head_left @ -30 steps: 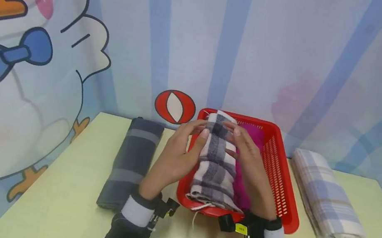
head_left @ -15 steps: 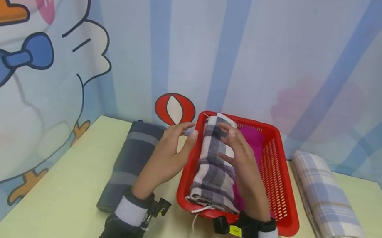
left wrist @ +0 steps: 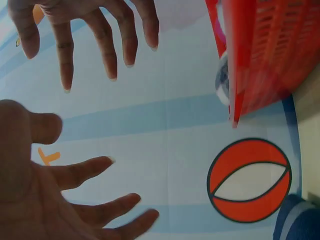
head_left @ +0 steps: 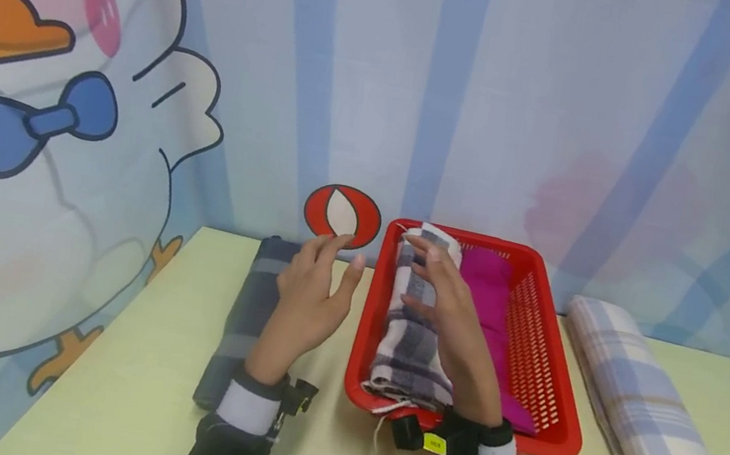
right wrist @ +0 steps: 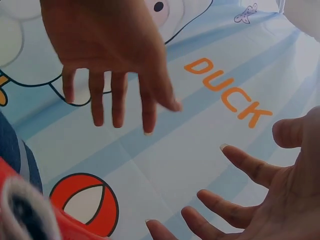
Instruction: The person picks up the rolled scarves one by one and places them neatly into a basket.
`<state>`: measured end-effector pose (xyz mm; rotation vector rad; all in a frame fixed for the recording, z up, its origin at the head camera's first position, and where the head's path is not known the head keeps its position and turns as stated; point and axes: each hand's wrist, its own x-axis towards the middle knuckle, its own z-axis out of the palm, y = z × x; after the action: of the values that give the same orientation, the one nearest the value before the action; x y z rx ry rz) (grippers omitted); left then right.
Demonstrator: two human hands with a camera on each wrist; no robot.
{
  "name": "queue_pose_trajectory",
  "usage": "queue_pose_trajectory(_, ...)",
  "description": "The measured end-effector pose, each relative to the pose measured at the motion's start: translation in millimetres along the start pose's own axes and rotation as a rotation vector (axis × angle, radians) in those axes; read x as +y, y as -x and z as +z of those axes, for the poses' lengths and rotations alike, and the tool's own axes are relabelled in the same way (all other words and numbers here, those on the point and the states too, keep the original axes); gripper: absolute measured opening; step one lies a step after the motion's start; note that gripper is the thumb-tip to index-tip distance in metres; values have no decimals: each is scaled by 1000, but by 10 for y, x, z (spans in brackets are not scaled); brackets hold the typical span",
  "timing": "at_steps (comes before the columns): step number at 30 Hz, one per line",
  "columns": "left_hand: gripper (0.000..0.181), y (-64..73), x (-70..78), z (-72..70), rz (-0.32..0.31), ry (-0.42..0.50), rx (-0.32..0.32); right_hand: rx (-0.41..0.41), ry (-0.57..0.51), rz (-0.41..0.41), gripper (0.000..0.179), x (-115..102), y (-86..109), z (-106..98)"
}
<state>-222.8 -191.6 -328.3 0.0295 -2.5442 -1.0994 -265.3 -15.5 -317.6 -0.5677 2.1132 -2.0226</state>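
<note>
My left hand [head_left: 308,307] hovers with spread fingers between the dark striped folded cloth [head_left: 248,321] and the red basket [head_left: 561,397]. Over the basket, my right hand [head_left: 457,323] is also spread, holding nothing. Beneath it a rolled checked cloth [head_left: 410,348] in grey and white lies along the basket's left side, partly covered by the hand in the head view. A magenta cloth [head_left: 488,288] lies beside it in the basket. Both wrist views show loosely spread fingers with bare air between them.
To the right of the basket lies a folded pale blue and white plaid cloth [head_left: 641,394]. A printed backdrop [head_left: 386,102] with a duck and a ball stands behind the pale yellow table [head_left: 115,379].
Both hands have come away from the checked cloth. The left one has moved left, out past the basket rim; the right has shifted slightly left. The head view has tilted slightly.
</note>
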Motion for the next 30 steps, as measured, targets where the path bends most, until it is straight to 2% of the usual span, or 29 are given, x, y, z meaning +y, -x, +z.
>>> queue_pose_trajectory(5,62,3,-68,3,-66,-120,-29,-31,-25,-17,47,6,1,56)
queue_pose_trajectory(11,66,-42,-140,-74,-107,-181,-54,-58,-18,-28,48,16,-13,119)
queue_pose_trajectory(15,67,-72,-214,-129,-135,-198,-50,-66,-25,-28,48,17,-16,138)
queue_pose_trajectory(24,67,-96,-400,-202,-189,-232,-96,-90,-21,-29,48,12,-26,147)
queue_pose_trajectory(30,69,-124,-517,-230,-233,-198,-119,-112,-66,-9,48,-7,-15,155)
